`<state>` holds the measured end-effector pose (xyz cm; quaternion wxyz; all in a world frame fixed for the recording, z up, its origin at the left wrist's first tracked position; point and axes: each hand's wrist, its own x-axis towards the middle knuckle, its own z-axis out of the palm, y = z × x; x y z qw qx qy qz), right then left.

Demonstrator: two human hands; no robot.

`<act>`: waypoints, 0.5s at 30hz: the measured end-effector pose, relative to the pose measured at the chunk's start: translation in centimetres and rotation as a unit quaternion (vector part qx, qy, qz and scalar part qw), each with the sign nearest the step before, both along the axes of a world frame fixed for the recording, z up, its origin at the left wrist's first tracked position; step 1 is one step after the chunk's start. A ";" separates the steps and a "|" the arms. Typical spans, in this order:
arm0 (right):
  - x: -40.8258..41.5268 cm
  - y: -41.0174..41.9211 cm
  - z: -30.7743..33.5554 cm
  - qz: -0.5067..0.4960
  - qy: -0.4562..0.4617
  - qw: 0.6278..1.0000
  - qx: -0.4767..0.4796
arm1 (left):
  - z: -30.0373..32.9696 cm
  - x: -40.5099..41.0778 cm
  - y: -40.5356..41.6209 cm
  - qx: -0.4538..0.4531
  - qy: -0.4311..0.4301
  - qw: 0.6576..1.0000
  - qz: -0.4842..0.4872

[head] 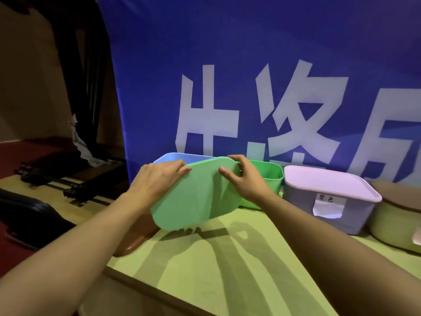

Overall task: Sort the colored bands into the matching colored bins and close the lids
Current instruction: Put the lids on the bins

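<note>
While the green lid (196, 195) is held tilted above the bench (205, 270) near its left edge, it is gripped at its far rim by the left hand (157, 179) and the right hand (243, 176). Lid-closing appears to be in hand. Next, the lid would need levelling and seating on the open green bin (266, 179) behind it, beside the closed purple bin (330, 197).

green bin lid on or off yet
Off. Both hands, left hand and right hand, hold the green lid tilted before the open green bin.
</note>
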<state>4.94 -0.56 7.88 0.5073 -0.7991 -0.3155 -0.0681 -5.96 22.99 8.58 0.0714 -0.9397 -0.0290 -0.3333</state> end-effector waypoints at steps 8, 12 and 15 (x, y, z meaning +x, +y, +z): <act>4.1 -4.6 1.4 -0.028 0.114 0.988 0.096 | 0.1 6.2 -4.4 -0.309 -0.030 0.951 -0.006; 8.3 -6.3 2.1 -0.091 0.142 0.973 0.158 | -0.8 10.3 -6.4 -0.445 -0.073 0.890 -0.073; 11.1 -7.5 2.7 -0.139 0.160 0.959 0.186 | -0.8 13.3 -8.1 -0.455 -0.068 0.882 -0.100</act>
